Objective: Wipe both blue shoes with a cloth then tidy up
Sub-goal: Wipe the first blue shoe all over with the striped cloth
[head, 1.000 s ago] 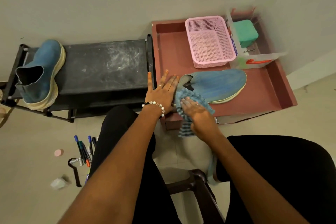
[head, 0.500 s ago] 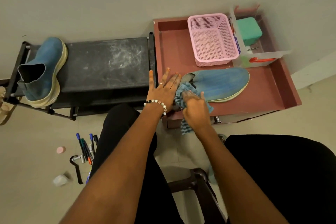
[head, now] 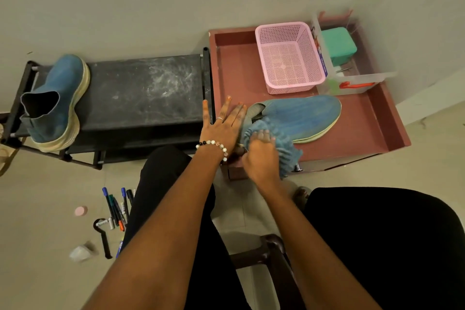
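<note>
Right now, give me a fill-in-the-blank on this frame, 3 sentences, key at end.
1. The right hand presses a blue cloth onto the shoe lying in the ____ tray.
2. The left hand, fingers spread, wears a beaded ____.
3. The other blue shoe sits on the black ____.

Missing words: red; bracelet; rack

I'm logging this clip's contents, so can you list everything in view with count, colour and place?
shoe on tray: 1, blue, on its side
shoe on rack: 1, blue, left end
cloth: 1, blue striped, on tray shoe's heel
rack: 1, black, by wall
tray: 1, maroon, right of rack
basket: 1, pink, in tray
clear box: 1, holds green block
markers: several, on floor
left hand: flat beside tray shoe
right hand: presses cloth
</note>
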`<action>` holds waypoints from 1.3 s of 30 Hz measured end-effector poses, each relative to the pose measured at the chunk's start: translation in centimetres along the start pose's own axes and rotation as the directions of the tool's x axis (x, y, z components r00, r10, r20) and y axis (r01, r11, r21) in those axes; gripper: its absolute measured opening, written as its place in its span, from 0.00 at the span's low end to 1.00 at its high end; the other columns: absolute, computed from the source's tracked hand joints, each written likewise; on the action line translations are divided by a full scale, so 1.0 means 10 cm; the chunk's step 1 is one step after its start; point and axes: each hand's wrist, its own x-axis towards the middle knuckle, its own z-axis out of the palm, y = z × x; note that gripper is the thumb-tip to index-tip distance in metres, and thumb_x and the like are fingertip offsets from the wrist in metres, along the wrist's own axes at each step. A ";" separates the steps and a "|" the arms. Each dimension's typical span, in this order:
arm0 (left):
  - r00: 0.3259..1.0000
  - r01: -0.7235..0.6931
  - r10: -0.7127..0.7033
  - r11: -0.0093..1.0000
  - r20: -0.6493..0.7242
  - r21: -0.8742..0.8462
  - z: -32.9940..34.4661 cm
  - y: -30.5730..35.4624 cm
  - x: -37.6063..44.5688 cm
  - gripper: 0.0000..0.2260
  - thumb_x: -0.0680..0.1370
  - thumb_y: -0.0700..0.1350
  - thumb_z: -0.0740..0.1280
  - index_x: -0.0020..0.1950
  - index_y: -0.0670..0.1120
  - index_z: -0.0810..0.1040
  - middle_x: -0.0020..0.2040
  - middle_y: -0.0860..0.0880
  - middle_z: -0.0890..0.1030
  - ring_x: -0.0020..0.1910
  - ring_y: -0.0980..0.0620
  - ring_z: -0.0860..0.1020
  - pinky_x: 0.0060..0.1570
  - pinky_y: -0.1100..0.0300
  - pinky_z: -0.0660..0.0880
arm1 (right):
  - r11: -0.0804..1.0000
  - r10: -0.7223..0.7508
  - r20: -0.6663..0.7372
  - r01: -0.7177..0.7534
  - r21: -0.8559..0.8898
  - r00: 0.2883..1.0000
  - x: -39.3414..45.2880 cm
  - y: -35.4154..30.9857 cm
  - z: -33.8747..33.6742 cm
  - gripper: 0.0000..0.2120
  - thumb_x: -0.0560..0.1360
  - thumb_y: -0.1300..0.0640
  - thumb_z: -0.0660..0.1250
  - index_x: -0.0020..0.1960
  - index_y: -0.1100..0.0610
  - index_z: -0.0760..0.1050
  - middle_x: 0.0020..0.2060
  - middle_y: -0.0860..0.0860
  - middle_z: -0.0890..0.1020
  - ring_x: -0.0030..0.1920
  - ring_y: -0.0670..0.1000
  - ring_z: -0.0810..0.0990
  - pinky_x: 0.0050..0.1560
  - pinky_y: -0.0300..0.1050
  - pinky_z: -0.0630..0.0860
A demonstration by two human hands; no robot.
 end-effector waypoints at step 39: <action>0.999 0.031 -0.031 0.999 -0.027 0.012 0.01 0.03 0.00 0.40 0.78 0.56 0.61 0.76 0.48 0.34 0.78 0.53 0.42 0.75 0.46 0.33 0.62 0.29 0.30 | 0.993 0.102 -0.050 -0.099 0.065 0.994 -0.01 0.03 0.13 0.28 0.72 0.68 0.59 0.72 0.68 0.59 0.71 0.65 0.62 0.74 0.60 0.57 0.76 0.53 0.48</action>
